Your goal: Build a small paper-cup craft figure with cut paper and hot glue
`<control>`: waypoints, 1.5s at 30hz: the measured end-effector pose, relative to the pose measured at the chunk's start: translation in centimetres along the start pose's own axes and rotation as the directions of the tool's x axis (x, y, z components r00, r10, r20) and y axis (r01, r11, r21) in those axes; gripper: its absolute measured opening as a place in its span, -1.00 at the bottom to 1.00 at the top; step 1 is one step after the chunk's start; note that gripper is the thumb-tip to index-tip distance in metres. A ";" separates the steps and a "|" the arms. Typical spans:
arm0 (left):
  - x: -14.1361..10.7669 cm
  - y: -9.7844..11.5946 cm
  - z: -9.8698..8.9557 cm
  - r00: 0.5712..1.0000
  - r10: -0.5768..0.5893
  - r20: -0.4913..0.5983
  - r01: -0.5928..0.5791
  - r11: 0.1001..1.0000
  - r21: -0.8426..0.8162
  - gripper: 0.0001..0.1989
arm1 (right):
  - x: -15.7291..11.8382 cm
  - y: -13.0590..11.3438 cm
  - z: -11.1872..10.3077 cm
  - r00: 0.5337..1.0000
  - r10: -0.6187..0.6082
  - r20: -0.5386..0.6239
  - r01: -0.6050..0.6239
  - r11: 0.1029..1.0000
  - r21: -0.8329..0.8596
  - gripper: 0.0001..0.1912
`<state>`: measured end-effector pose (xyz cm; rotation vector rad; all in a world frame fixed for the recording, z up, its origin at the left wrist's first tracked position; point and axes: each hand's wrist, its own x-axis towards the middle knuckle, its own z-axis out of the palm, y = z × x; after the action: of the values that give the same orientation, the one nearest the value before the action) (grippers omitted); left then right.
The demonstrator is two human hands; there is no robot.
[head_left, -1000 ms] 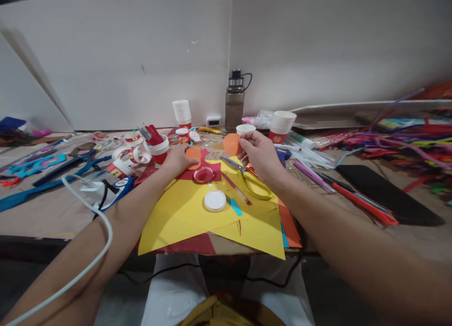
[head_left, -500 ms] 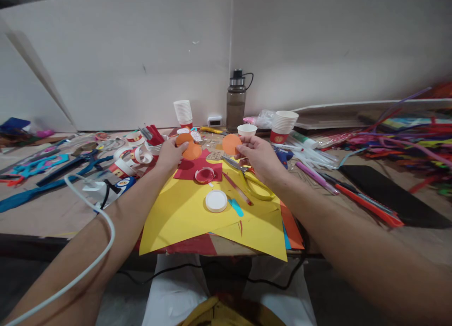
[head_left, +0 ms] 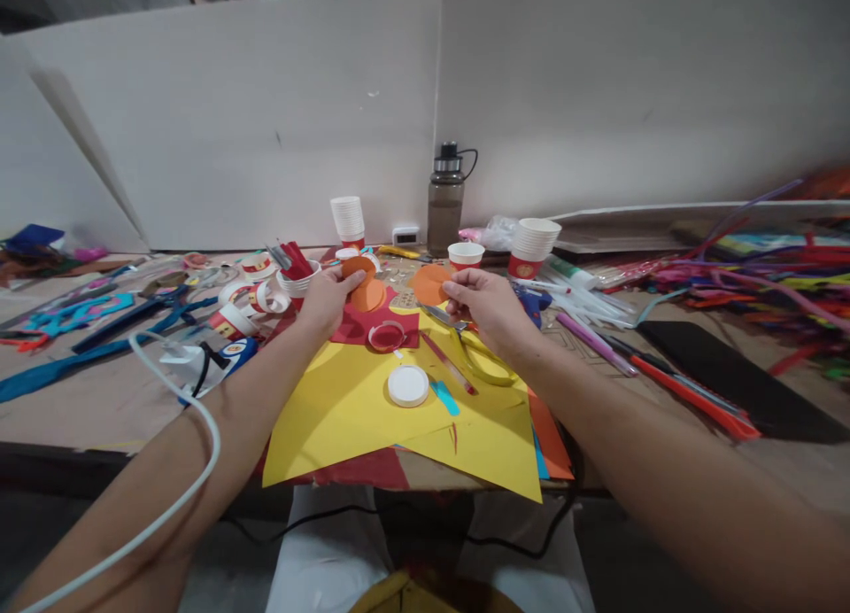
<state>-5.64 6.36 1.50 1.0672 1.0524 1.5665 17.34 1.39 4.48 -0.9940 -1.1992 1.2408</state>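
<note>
My left hand [head_left: 325,301] pinches orange paper circles [head_left: 367,296] between thumb and fingers; one overlaps another, and the upper one is in shade. Opposite, my right hand [head_left: 488,301] is closed on an orange paper disc [head_left: 426,285], which seems to have a fold or a second layer. Both hands are raised over a red paper sheet [head_left: 351,329] on yellow paper [head_left: 345,418]. Yellow-handled scissors [head_left: 475,356] lie below my right hand. Between my forearms are a red-and-white ring [head_left: 386,336], a white round lid [head_left: 408,386], a reddish pencil [head_left: 448,362] and blue paper scraps [head_left: 444,398].
A water bottle [head_left: 444,207] stands by the wall, between stacked paper cups [head_left: 348,219] and another cup stack [head_left: 533,245]. A white cable [head_left: 211,445] crosses my left forearm. At right are a black slab [head_left: 730,374] and colourful pipe cleaners [head_left: 757,281].
The head view has tilted up slightly, so things sit lower. In my right hand the orange paper has turned and shows a wider, uneven outline. Both hands keep their hold.
</note>
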 end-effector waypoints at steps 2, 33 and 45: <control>-0.1 0.1 0.2 1.000 -0.024 0.004 0.024 0.999 -0.026 -0.77 | 0.1 0.1 0.0 1.000 0.006 0.000 -0.006 1.000 0.001 -0.86; -6.1 1.5 4.4 0.829 -0.148 0.539 0.150 0.988 0.040 -0.65 | 0.2 1.4 0.4 0.997 -0.074 0.019 0.075 0.992 -0.099 -0.82; -5.9 1.2 4.0 0.932 -0.038 0.360 -0.009 0.992 0.129 -0.68 | -0.7 0.5 0.6 0.987 -0.161 0.002 0.159 0.971 -0.181 -0.82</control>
<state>-0.96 0.93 2.71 1.3721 0.9106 1.2381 16.71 0.67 4.01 -1.0131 -1.3725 1.0113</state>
